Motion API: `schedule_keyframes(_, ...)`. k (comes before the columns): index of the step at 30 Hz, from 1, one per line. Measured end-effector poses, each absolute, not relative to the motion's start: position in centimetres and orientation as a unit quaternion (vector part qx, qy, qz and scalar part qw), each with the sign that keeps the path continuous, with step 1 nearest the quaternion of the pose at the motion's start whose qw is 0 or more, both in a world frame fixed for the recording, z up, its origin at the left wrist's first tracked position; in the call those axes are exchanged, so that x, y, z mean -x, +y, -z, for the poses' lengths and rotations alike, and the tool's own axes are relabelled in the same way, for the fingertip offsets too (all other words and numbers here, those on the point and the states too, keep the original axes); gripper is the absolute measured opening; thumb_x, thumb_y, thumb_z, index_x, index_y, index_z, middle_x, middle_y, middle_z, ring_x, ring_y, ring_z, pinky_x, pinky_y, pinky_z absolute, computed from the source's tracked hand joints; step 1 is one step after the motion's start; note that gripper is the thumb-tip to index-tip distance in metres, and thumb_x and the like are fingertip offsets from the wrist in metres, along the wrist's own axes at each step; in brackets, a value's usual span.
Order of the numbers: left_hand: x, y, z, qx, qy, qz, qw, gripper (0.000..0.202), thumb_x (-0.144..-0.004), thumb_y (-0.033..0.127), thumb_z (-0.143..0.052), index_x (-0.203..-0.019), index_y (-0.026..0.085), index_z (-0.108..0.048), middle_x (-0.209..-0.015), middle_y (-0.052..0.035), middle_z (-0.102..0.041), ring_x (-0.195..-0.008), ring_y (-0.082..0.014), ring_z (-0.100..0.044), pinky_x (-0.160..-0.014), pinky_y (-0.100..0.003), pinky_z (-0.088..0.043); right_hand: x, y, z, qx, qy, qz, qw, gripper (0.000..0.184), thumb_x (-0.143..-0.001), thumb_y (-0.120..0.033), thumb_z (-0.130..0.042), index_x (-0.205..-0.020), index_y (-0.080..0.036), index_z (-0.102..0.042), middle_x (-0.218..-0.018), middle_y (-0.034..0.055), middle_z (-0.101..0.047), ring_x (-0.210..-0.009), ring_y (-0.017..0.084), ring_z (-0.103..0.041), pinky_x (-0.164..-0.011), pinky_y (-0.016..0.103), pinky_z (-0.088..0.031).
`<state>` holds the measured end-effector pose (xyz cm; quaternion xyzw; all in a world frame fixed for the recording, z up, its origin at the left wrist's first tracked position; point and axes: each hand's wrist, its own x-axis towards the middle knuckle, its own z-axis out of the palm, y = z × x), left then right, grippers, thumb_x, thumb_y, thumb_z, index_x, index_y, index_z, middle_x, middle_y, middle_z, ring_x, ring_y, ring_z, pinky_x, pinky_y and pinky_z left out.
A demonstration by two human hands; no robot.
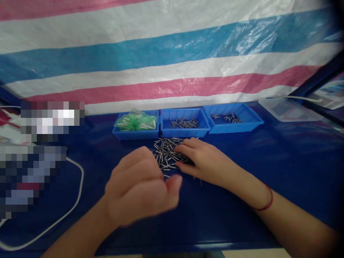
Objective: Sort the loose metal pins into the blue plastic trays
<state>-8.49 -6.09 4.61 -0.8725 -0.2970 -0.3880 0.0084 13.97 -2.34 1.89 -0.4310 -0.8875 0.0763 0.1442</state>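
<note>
The right hand [202,157] touched the right of a heap of thin metal pins [167,148], thumb and fingers parted. Nearer and left, the left hand [139,188] was curled, but I could not tell whether it held anything. Three blue bins [185,133] stood on the far side.

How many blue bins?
3, in a row behind the pin pile: left bin with green plastic, middle bin and right bin with pins. Pixelated patches may hide more.
</note>
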Motion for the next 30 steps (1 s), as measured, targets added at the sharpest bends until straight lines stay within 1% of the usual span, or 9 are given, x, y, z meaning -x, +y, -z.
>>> schedule_keyframes(3,6.3,-3.0,-4.9,0.865,-0.245,0.439,0.006,0.038,-0.08,0.008,-0.063,-0.059,0.02,-0.033,-0.054,0.0074,-0.041,-0.048,-0.0066,-0.039,-0.045,-0.022,-0.033,-13.0,-3.1,-1.7,0.388,-0.9,-0.054,0.194,0.018,-0.089,-0.029,-0.054,-0.093,-0.015,-0.065,-0.089,0.0082,-0.063,-0.087,0.023,-0.057,-0.079,0.037,-0.047)
schedule_keyframes(7,5.7,-1.0,-3.1,0.865,-0.283,0.413,-0.023,0.036,-0.083,0.011,-0.059,-0.06,0.019,-0.033,-0.055,0.008,-0.034,-0.047,-0.0057,-0.034,-0.046,-0.022,-0.029,-11.3,-4.2,-0.5,0.343,-0.915,-0.026,0.21,0.027,-0.087,-0.035,-0.059,-0.101,-0.013,-0.065,-0.097,0.0112,-0.064,-0.088,0.025,-0.056,-0.077,0.04,-0.048)
schedule_keyframes(10,6.0,-1.0,-2.3,0.865,-0.305,0.395,-0.047,0.036,-0.085,0.014,-0.057,-0.059,0.019,-0.033,-0.055,0.008,-0.033,-0.048,-0.006,-0.033,-0.048,-0.021,-0.03,-10.6,-4.6,0.3,0.355,-0.914,-0.006,0.196,0.019,-0.088,-0.026,-0.058,-0.098,-0.013,-0.067,-0.101,0.0121,-0.065,-0.09,0.025,-0.057,-0.077,0.039,-0.048)
schedule_keyframes(13,6.3,-0.9,-2.4,0.88,-0.326,0.339,-0.072,0.034,-0.089,0.021,-0.053,-0.059,0.019,-0.036,-0.056,0.0065,-0.037,-0.05,-0.0073,-0.037,-0.052,-0.021,-0.032,-10.4,-4.5,0.6,0.363,-0.914,0.002,0.181,0.015,-0.089,-0.016,-0.052,-0.093,-0.014,-0.067,-0.095,0.0101,-0.065,-0.088,0.023,-0.057,-0.078,0.037,-0.047)
schedule_keyframes(15,6.5,-0.7,-2.8,0.896,-0.336,0.274,-0.092,0.03,-0.09,0.027,-0.051,-0.063,0.018,-0.044,-0.06,0.0046,-0.045,-0.055,-0.0086,-0.043,-0.055,-0.022,-0.035,-10.5,-4.4,0.6,0.367,-0.914,0.004,0.172,0.017,-0.09,-0.014,-0.05,-0.095,-0.014,-0.066,-0.093,0.0103,-0.065,-0.085,0.023,-0.056,-0.077,0.037,-0.047)
schedule_keyframes(19,7.2,-0.1,-3.6,0.906,-0.36,0.175,-0.134,0.027,-0.093,0.037,-0.046,-0.083,0.017,-0.061,-0.076,-0.0009,-0.06,-0.069,-0.0126,-0.055,-0.064,-0.023,-0.041,-10.9,-4.2,0.3,0.375,-0.91,0.005,0.175,0.02,-0.092,-0.014,-0.046,-0.1,-0.011,-0.063,-0.092,0.0122,-0.063,-0.083,0.023,-0.054,-0.074,0.038,-0.045)
schedule_keyframes(22,7.8,0.2,-4.2,0.891,-0.385,0.161,-0.177,0.031,-0.092,0.044,-0.047,-0.091,0.018,-0.064,-0.082,-0.0023,-0.064,-0.074,-0.0145,-0.058,-0.068,-0.024,-0.043,-11.3,-4.0,0.0,0.398,-0.891,-0.049,0.214,0.018,-0.093,-0.015,-0.043,-0.094,-0.012,-0.061,-0.088,0.0109,-0.061,-0.083,0.023,-0.054,-0.077,0.037,-0.045)
schedule_keyframes(25,8.1,0.3,-4.6,0.877,-0.384,0.154,-0.245,0.034,-0.083,0.049,-0.06,-0.096,0.019,-0.065,-0.085,-0.0014,-0.066,-0.075,-0.0149,-0.06,-0.068,-0.024,-0.045,-11.6,-3.7,-0.3,0.417,-0.846,-0.148,0.298,0.014,-0.092,-0.013,-0.043,-0.09,-0.015,-0.057,-0.089,0.0088,-0.061,-0.084,0.02,-0.056,-0.077,0.032,-0.045)
schedule_keyframes(30,7.6,0.2,-4.1,0.854,-0.385,0.15,-0.315,0.031,-0.082,0.043,-0.063,-0.102,0.019,-0.066,-0.081,0.0012,-0.066,-0.065,-0.0114,-0.057,-0.061,-0.022,-0.043,-11.7,-3.5,-0.3,0.436,-0.738,-0.315,0.409,0.007,-0.09,-0.016,-0.05,-0.092,-0.019,-0.056,-0.083,0.0019,-0.064,-0.071,0.013,-0.06,-0.067,0.026,-0.047)
